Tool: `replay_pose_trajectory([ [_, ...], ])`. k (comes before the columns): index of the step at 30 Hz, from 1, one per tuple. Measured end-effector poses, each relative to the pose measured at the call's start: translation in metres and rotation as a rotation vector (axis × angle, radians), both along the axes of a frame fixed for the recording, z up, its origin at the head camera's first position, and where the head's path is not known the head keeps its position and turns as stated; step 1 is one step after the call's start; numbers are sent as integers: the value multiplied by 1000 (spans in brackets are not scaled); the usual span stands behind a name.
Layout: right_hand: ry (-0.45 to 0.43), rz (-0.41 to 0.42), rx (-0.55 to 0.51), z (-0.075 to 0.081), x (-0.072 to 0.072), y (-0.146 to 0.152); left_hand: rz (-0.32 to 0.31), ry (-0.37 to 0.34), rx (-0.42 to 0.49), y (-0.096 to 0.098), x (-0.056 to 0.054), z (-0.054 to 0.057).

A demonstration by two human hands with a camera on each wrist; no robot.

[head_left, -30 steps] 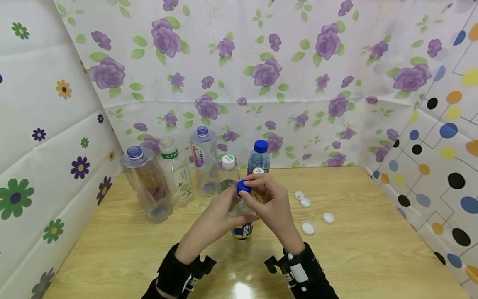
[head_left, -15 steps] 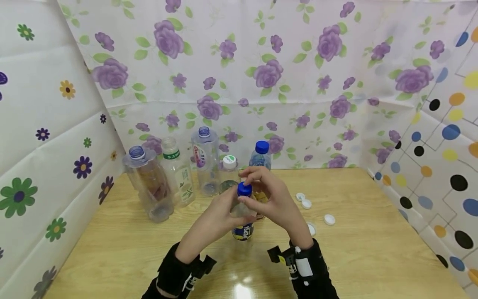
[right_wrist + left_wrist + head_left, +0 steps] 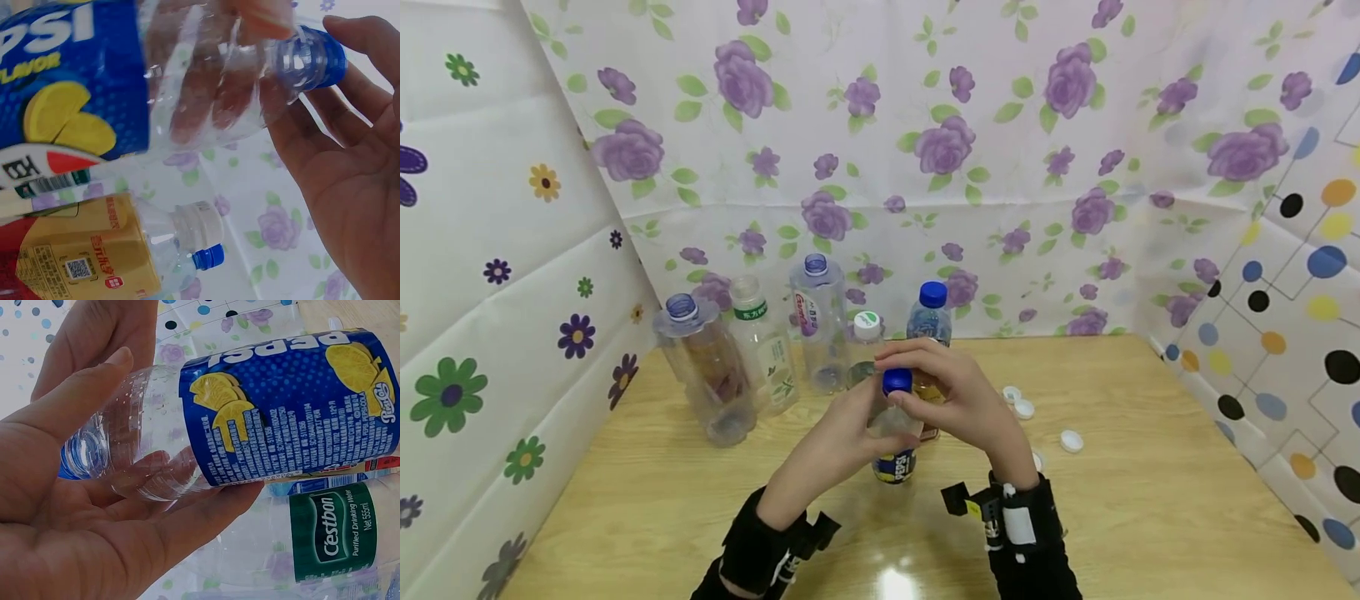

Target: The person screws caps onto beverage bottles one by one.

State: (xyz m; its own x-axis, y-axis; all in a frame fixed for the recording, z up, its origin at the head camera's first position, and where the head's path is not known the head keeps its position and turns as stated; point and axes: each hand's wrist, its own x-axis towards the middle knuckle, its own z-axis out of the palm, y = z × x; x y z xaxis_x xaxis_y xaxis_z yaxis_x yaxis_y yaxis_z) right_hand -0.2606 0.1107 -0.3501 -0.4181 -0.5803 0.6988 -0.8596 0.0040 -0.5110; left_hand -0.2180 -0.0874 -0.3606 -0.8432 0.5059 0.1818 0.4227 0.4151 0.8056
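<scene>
A clear Pepsi bottle (image 3: 894,467) with a blue lemon label and a blue cap (image 3: 897,382) stands upright at the front. My left hand (image 3: 842,429) grips its upper body, thumb and fingers wrapped round the clear plastic (image 3: 159,425). Around the cap, my right hand (image 3: 958,396) makes a loose arch: the index finger reaches above it and the thumb lies low beside it. In the right wrist view, a fingertip (image 3: 334,24) stands a little off the blue cap (image 3: 334,59). The cap sits on the bottle neck.
Behind, on the wooden table (image 3: 1150,500), stand several bottles: uncapped clear ones (image 3: 718,379) at left, a white-capped one (image 3: 867,327), and a blue-capped one (image 3: 931,312). A bottle with a gold label (image 3: 119,244) is just behind my hands. Loose white caps (image 3: 1071,441) lie at right.
My right hand's fingers have loosened from the blue cap and spread around it, and the wrist has swung slightly right. The left hand keeps its grip. The whole view has shifted slightly.
</scene>
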Motion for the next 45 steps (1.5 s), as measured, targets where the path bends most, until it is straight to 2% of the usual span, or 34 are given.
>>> replay_pose_trajectory([
  [9, 36, 35, -12, -1, -2, 0, -2, 0, -2, -1, 1, 0],
  [14, 34, 13, -8, 0, 0, 3, -7, 6, 13, -1, 1, -1],
  [19, 16, -100, -1, 1, 7, 2, -24, 8, 33, 0, 0, -2],
  [28, 27, -321, 47, 9, 22, -6, -18, 0, 51, 0, 1, -2],
  [33, 60, -386, 85, 12, 27, -7, -3, 7, 21, 1, 2, -1],
  [37, 48, -353, 96, 13, 27, -3, -20, 11, 12, 0, 1, 0],
  [42, -3, -244, 63, 14, 25, 7, -47, -3, 25, -3, 0, 0],
  [45, -1, -184, 62, 13, 22, 11, -57, -7, 20, -3, 0, -1],
])
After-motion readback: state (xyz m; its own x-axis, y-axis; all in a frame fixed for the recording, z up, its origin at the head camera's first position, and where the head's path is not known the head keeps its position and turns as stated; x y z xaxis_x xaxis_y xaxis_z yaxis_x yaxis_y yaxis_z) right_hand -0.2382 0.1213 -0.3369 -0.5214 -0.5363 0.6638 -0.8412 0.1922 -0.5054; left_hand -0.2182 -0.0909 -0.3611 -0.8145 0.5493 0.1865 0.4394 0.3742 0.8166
